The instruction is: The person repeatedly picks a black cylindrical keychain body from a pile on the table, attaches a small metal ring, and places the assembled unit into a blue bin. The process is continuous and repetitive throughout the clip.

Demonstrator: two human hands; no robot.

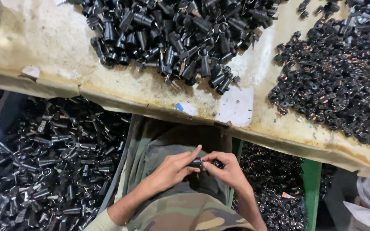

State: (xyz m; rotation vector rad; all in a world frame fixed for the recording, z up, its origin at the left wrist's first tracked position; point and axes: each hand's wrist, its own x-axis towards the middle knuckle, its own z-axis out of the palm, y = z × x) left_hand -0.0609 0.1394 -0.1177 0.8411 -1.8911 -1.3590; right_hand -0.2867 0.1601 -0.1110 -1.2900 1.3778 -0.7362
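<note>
Two hands meet at mid-frame, low over the lap. Left hand [172, 170] and right hand [227, 169] are both closed, fingertips pinching one small black cylinder part [196, 162] betw. them; forefinger of left hand is stretched out over it. The part sits just below the table edge [159, 112], in front of the camouflage shirt [185, 214].

Step in hand, by judgement: fitting or pressing tog. two small pieces w/ the fingertips; whether a second piece is already seated can't be told, as the fingers hide the joint. The next move prob. calls for a firm, aligned squeeze and a steady pinch, since the part is small and smooth.

Surroundings: heap of black tube parts w/ wire rings [176, 38] on the table top, well apart from the hands; heap of small round black pieces [335, 81] to the right on the same top. Bin of similar black parts [48, 162] at lower left; another dark pile [275, 184] under the table at right, beside a green table leg [311, 188]. White paper scrap [236, 107] near the edge. The table edge overhangs the hands, so any reach upward must clear it.
</note>
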